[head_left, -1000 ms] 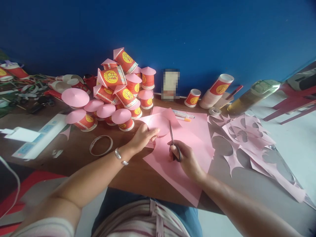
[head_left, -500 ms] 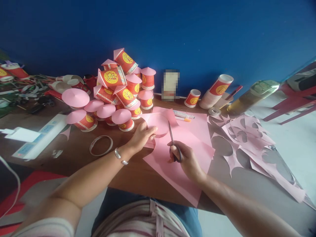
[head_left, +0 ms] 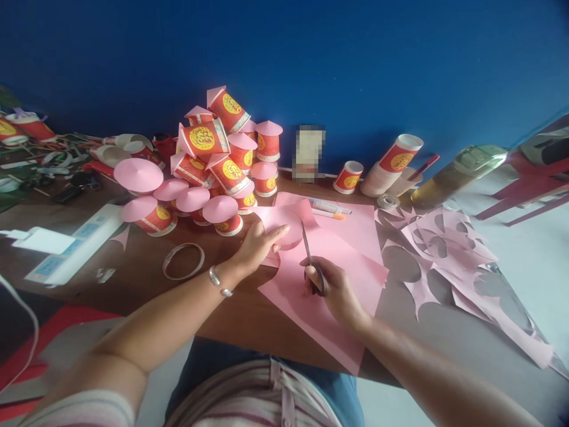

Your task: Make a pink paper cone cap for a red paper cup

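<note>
My left hand [head_left: 260, 244] pinches a piece of pink paper [head_left: 287, 222] with a rounded cut edge, thumb on top. In my right hand [head_left: 331, 284] is a pair of scissors [head_left: 307, 246], fingers through the dark handles. The blades point away from me and touch the right side of the rounded piece. Whether the blades are apart or together I cannot tell. Beneath both hands lies a larger sheet of pink paper [head_left: 329, 302] on the brown table [head_left: 231, 320].
Red paper cups with pink cone tops [head_left: 222, 166] are piled at the back left. Stacked cups [head_left: 389, 169], a tape roll [head_left: 388, 202] and a bottle [head_left: 457, 172] stand at the back right. Pink scraps [head_left: 448, 249] cover the right side. A power strip [head_left: 75, 246] lies left.
The scissors and my right hand have shifted very slightly left against the paper. My left hand keeps its hold on the rounded piece. The whole view has drifted a little.
</note>
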Demonstrator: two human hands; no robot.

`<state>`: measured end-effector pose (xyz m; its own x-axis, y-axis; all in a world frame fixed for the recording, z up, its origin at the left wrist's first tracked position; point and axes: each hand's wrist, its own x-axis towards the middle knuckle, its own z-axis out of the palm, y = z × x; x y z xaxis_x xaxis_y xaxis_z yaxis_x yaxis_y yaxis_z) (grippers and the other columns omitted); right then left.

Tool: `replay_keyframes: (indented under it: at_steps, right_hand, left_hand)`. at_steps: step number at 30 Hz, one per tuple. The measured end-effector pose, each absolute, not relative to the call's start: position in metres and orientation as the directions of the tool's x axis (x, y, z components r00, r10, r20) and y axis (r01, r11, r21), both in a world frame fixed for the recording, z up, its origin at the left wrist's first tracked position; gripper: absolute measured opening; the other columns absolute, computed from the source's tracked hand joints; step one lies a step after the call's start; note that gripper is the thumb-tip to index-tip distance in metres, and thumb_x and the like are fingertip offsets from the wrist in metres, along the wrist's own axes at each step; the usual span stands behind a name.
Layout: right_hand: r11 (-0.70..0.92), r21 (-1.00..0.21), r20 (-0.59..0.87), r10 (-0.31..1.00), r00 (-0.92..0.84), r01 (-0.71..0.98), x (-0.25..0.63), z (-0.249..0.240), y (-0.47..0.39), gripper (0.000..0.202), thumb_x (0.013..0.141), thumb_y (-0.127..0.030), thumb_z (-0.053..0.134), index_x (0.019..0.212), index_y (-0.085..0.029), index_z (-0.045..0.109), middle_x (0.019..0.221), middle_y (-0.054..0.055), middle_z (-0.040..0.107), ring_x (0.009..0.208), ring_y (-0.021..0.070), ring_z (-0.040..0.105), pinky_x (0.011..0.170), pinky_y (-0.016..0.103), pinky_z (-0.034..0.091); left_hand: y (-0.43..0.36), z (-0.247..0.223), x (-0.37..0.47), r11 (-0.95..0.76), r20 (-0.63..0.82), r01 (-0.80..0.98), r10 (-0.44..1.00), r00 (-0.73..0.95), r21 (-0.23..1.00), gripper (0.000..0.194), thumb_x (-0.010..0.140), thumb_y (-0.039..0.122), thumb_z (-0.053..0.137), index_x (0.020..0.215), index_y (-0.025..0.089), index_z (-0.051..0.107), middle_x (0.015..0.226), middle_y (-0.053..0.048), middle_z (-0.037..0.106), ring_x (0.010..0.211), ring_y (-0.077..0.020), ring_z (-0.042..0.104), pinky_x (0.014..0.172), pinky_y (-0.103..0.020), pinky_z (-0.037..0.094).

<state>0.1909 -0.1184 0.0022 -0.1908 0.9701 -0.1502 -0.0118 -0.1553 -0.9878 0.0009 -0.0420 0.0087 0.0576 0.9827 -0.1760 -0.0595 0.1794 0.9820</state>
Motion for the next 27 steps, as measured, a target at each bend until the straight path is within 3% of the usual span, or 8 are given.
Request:
replay_keyframes:
  at_steps: [4,10,15,27]
  right_hand:
    - [-0.155,-0.988,-0.156,0.972,-0.178,0.019,0.191,0.003,-0.117,0.055,0.085,-0.073,0.066,0.095,-0.019,0.065,0.062,-0.003,0.056,0.056,0.0134,0.054,0.054,0.028,0.047]
    - [-0.148,-0.988,-0.154,0.969,-0.192,0.047,0.193,0.004,-0.115,0.054,0.087,-0.072,0.064,0.095,-0.018,0.065,0.065,-0.002,0.058,0.059,0.0131,0.052,0.056,0.028,0.045]
    - [-0.131,-0.988,-0.143,0.971,-0.192,0.079,0.195,-0.001,-0.113,0.052,0.090,-0.070,0.062,0.097,-0.018,0.065,0.065,-0.002,0.057,0.060,0.0130,0.051,0.057,0.027,0.045]
    - [-0.145,-0.985,-0.160,0.969,-0.190,0.093,0.196,-0.001,-0.112,0.054,0.088,-0.070,0.063,0.101,-0.018,0.064,0.067,-0.001,0.059,0.060,0.0136,0.054,0.057,0.028,0.046]
  left_hand:
    - [-0.044,0.010,0.001,0.186,-0.181,-0.062,0.980,0.079,0.981,0.054,0.076,0.049,0.082,0.064,0.021,0.038,0.059,0.006,0.041,0.056,-0.0077,0.041,0.055,-0.024,0.035]
    - [-0.046,0.019,0.000,0.090,-0.106,0.087,0.976,0.192,0.992,0.052,0.083,0.046,0.073,0.055,0.020,0.038,0.052,0.006,0.036,0.051,-0.0070,0.035,0.052,-0.025,0.030]
    - [-0.047,0.025,-0.001,0.070,-0.108,0.159,0.964,0.242,0.985,0.050,0.084,0.042,0.070,0.051,0.019,0.041,0.049,0.004,0.040,0.050,-0.0078,0.037,0.053,-0.025,0.032]
    - [-0.047,0.025,0.000,0.113,-0.126,0.065,0.960,0.249,0.992,0.046,0.080,0.039,0.073,0.054,0.019,0.041,0.050,0.005,0.039,0.048,-0.0071,0.037,0.049,-0.023,0.032]
